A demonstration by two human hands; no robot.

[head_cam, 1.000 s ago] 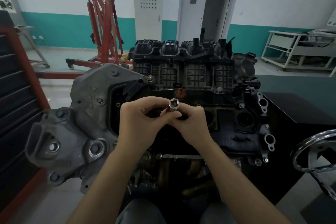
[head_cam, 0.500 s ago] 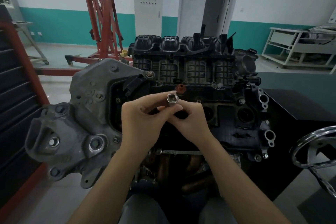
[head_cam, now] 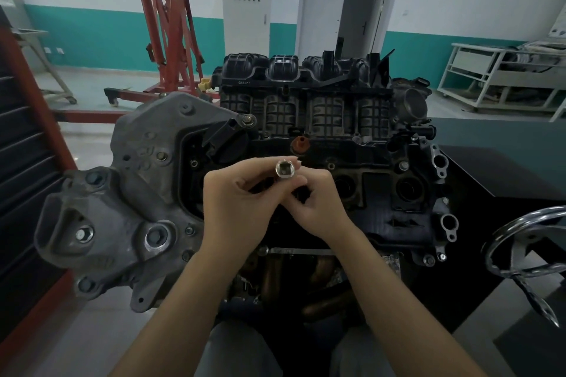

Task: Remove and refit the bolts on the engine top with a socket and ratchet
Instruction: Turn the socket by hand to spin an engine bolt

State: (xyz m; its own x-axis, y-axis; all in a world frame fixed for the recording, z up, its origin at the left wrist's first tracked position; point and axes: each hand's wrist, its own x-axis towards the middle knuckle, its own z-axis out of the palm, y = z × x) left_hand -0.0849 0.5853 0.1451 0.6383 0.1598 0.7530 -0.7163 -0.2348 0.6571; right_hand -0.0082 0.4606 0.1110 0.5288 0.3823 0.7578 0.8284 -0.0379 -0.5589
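Note:
A chrome socket [head_cam: 285, 169] is pinched between the fingertips of my left hand [head_cam: 239, 205] and my right hand [head_cam: 315, 202], its square-drive end facing me. Both hands hover just above the black engine top [head_cam: 379, 193]. Several bolt heads show on the engine top, one at the right [head_cam: 404, 165] and one near the middle [head_cam: 330, 166]. No ratchet is visible; whatever lies under my fingers is hidden.
A grey cast mounting bracket [head_cam: 122, 211] bolts onto the engine's left end. The black intake manifold [head_cam: 306, 95] rises behind. A chrome handwheel [head_cam: 526, 251] sits at right, a red engine hoist [head_cam: 171, 34] stands behind left, and a white rack [head_cam: 502, 76] at far right.
The socket has tipped so its square-drive end faces me. Both hands stay together over the engine top and have shifted slightly upward in view.

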